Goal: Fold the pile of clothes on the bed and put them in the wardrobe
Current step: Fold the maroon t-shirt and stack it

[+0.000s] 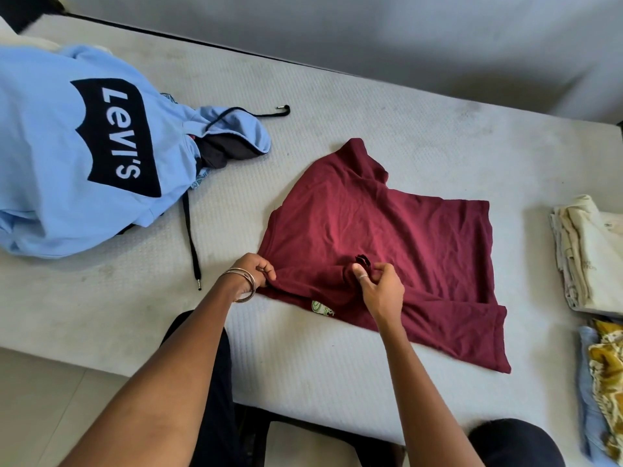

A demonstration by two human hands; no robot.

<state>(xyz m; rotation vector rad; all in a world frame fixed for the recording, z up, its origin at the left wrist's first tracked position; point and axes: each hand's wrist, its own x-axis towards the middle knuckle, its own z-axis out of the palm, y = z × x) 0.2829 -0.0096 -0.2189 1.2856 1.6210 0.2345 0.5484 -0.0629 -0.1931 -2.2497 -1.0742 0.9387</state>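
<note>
Head view: wrinkled maroon shirt (pixel 387 230), half-spread.

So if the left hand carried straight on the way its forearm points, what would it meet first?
The left hand already pinches the maroon shirt at its near-left edge, so it would run further over that shirt. Beyond lies bare mattress, as far as the view shows.

Maroon shirt (pixel 387 230) flat, rumpled, on bed (pixel 303 123)
</note>
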